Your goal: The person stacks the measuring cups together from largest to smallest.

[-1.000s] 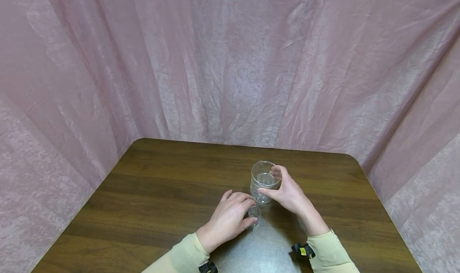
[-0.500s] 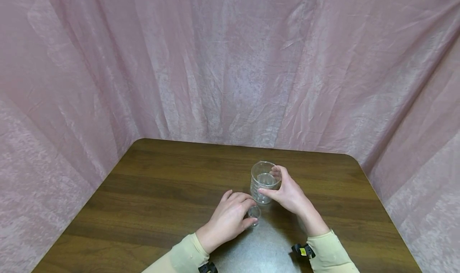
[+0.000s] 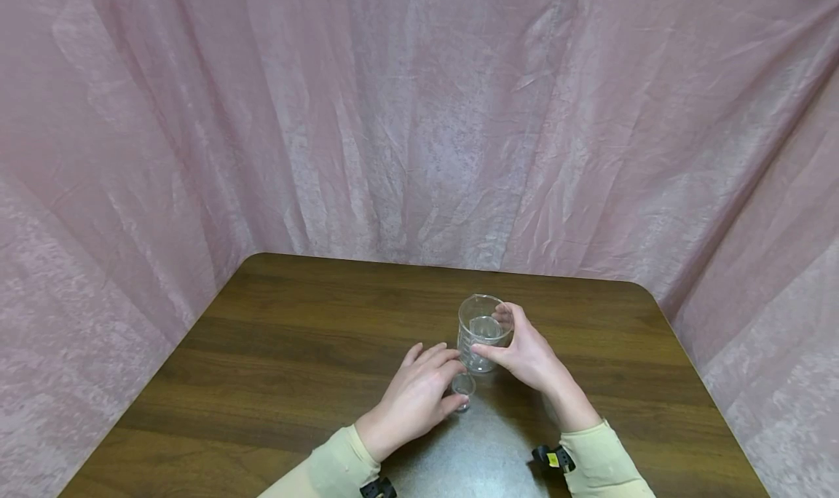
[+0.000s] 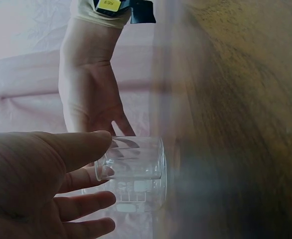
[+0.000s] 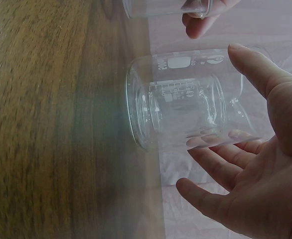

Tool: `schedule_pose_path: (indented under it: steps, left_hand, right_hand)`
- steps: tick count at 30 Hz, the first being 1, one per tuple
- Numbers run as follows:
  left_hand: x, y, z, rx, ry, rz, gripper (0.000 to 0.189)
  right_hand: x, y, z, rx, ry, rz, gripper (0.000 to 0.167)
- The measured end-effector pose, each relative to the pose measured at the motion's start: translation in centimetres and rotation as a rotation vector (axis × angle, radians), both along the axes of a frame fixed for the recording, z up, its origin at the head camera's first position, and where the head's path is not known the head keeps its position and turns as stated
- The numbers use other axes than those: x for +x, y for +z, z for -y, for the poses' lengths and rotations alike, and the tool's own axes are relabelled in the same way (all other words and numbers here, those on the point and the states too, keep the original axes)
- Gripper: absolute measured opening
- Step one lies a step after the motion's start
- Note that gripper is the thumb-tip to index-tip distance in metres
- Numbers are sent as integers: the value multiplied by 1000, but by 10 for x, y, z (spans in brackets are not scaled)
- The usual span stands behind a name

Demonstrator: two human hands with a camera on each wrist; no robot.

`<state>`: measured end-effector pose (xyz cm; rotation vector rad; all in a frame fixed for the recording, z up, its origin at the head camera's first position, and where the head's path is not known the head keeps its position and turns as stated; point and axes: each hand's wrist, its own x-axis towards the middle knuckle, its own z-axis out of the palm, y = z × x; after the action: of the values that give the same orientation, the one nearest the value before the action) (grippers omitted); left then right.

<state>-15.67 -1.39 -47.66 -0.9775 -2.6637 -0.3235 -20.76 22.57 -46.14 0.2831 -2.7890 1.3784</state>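
Note:
A large clear glass beaker (image 3: pixel 465 338) with white markings stands upright on the brown wooden table (image 3: pixel 295 323). Inside it sits a medium beaker (image 5: pixel 186 102) with a printed scale. My right hand (image 3: pixel 534 352) holds the large beaker from the right, thumb on the near side and fingers on the far side. Just in front stands a small glass beaker (image 4: pixel 141 157), upright. The thumb and index finger of my left hand (image 3: pixel 419 392) pinch it near the rim, while the other fingers stay extended. Its base is partly hidden by the left thumb in the head view.
Pink velvety curtains (image 3: pixel 419 119) hang behind the table and at both sides. The table's far edge lies a short way behind the large beaker. Each wrist carries a black strap-on device (image 3: pixel 553 456) beside a pale green sleeve (image 3: pixel 606 458).
My left hand's outer fingers have lifted and straightened slightly, and the small beaker has shifted very slightly. The right hand and the large beaker have stayed put.

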Motion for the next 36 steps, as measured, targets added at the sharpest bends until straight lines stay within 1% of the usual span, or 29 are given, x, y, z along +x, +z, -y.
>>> schedule_pose_path:
  steps: [5,12,20,36]
  left_hand:
    - [0,2,1,6,2,8,45]
    - [1,7,3,19,7,14,44]
    - [-1,10,7,43,3,-11,43]
    - [-2,22,9,86,2,-7,41]
  right_hand:
    - [0,-1,0,-5,3,-1,91]
    - [-2,-3,-1,0,4,-1,91]
    - [-2,-3,0,-2,4,-9,91]
    - [-1,-2,0,0,-1,-11,90]
